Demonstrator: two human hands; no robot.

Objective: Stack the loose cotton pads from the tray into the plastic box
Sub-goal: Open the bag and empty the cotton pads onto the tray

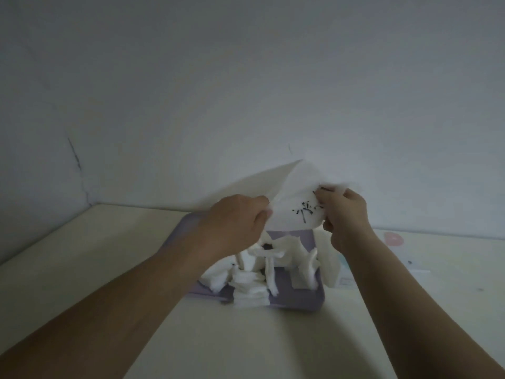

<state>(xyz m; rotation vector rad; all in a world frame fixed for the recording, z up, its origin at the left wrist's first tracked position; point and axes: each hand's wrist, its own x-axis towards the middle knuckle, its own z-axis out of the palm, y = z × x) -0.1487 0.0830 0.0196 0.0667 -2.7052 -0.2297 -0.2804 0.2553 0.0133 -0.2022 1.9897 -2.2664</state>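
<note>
Now, left hand [240, 222] and right hand [344, 212] pinch a white bag [292, 198]; cotton pads [251, 280] lie heaped on the tray [300, 299] below. I'd pull the opening apart evenly, avoiding spills.

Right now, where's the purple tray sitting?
In the head view the purple tray lies on the pale table at centre frame, between the two forearms and just below both hands, with loose cotton pads heaped on it.
</note>
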